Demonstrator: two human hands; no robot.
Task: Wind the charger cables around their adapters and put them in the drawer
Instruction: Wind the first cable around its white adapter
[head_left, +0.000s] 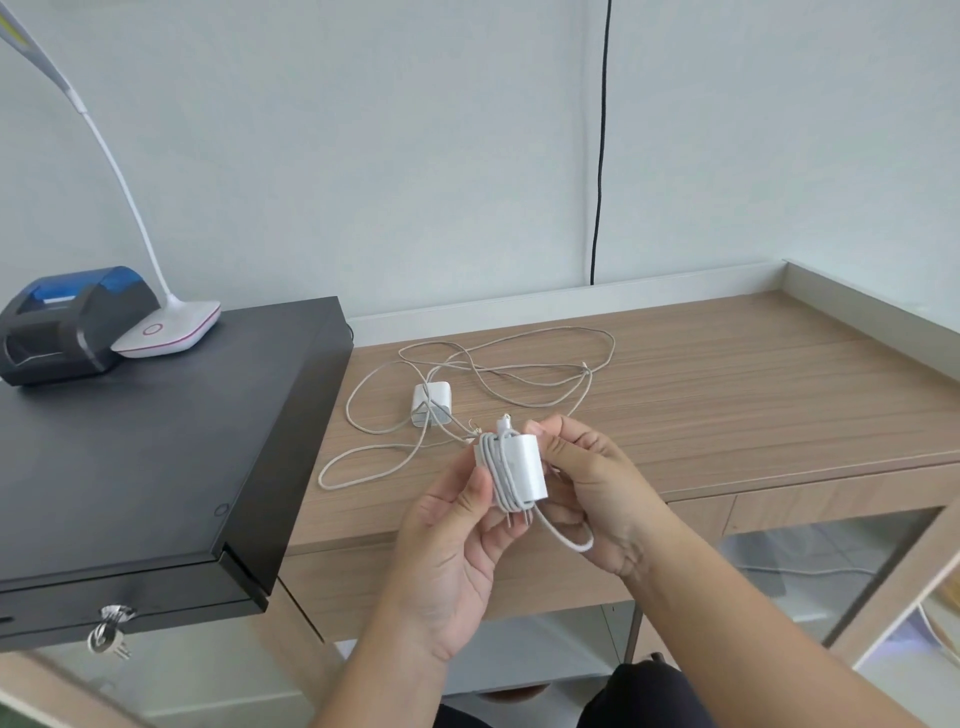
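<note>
I hold a white adapter (519, 470) above the counter's front edge, prongs pointing down, with several turns of its white cable wound around it. My left hand (457, 540) grips it from the left and below. My right hand (587, 483) pinches its right side; a short loop of cable (571, 540) hangs under the fingers. A second white adapter (430, 402) lies on the wooden counter (727, 384) behind, its long cable (498, 374) sprawled in loose loops. The black cash drawer (156, 457) at the left is closed, keys (109, 631) in its lock.
On the drawer box stand a black and blue receipt printer (67, 325) and a white desk lamp (166, 327). A black cord (601, 156) runs down the wall. A raised rim (872, 306) borders the counter at the right. Glass cabinet doors (810, 566) sit below.
</note>
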